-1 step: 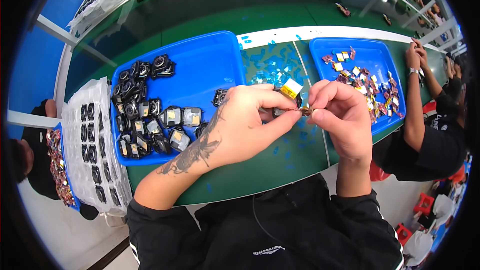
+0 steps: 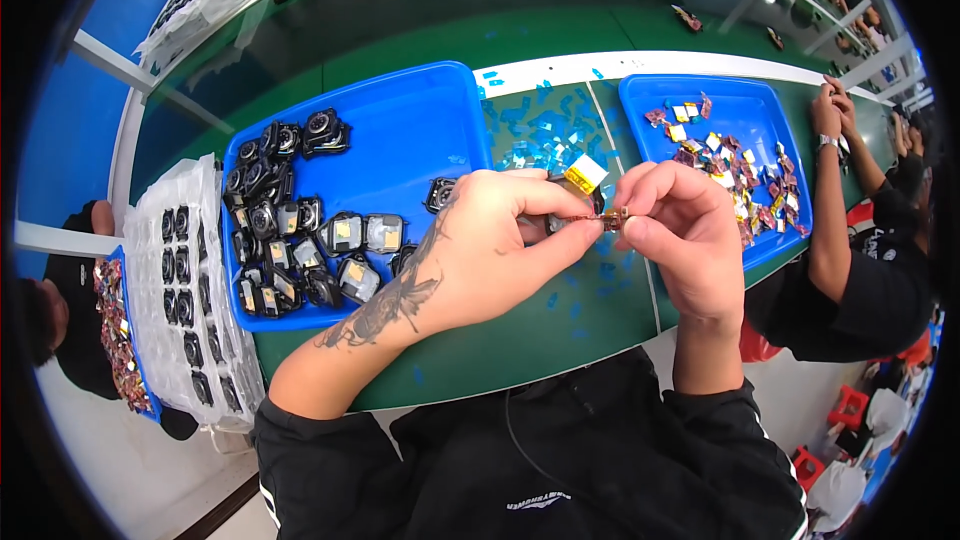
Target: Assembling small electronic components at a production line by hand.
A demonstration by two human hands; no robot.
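My left hand [image 2: 500, 250] and my right hand [image 2: 680, 230] meet over the green table [image 2: 560, 330]. The left hand grips a small black camera module [image 2: 572, 210] with a yellow tag [image 2: 585, 175] sticking up from it. Thumb and forefinger of the right hand pinch a small brown connector piece [image 2: 612, 218] at the module's end, touching the left fingertips. Most of the module is hidden by my fingers.
A blue tray [image 2: 420, 120] at the left holds several black camera modules [image 2: 290, 240]. A second blue tray [image 2: 740, 100] at the right holds small coloured scraps. Blue tape bits [image 2: 540, 135] lie between them. A plastic-wrapped stack of parts [image 2: 185, 290] sits far left. Another person's arm [image 2: 835, 200] rests by the right tray.
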